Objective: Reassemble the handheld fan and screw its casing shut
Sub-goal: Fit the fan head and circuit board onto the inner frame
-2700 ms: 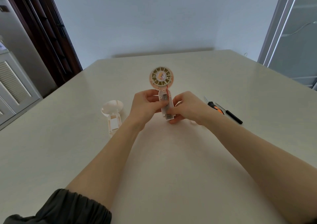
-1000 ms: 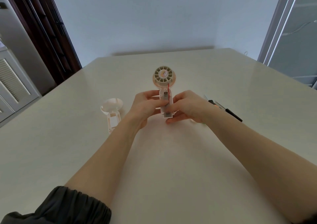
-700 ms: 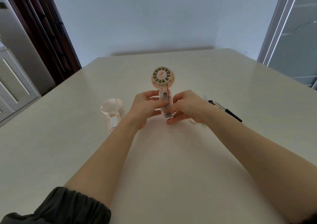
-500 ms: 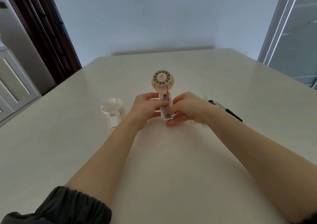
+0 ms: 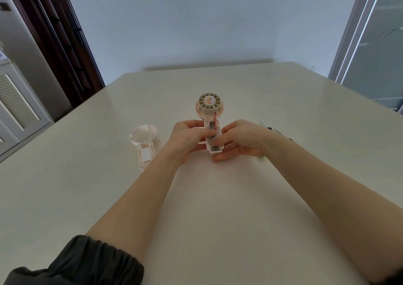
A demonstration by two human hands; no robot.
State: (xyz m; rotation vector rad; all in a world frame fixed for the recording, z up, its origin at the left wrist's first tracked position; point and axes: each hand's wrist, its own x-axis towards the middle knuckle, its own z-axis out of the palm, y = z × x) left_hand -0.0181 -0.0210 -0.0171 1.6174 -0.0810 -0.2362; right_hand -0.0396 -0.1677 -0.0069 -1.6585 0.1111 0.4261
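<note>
Open fan half (image 5: 212, 130) is held just above the desk (image 5: 218, 219), handle gripped from both sides: left hand (image 5: 187, 138) and right hand (image 5: 242, 140), fingers curled round it. Judged light, stiff thin plastic; red wire (image 5: 215, 121) looks fragile, so the handle edges are the place to hold. Loose cover shell (image 5: 144, 140) lies left on the desk; tools (image 5: 272, 130) are partly hidden behind the right hand.
</note>
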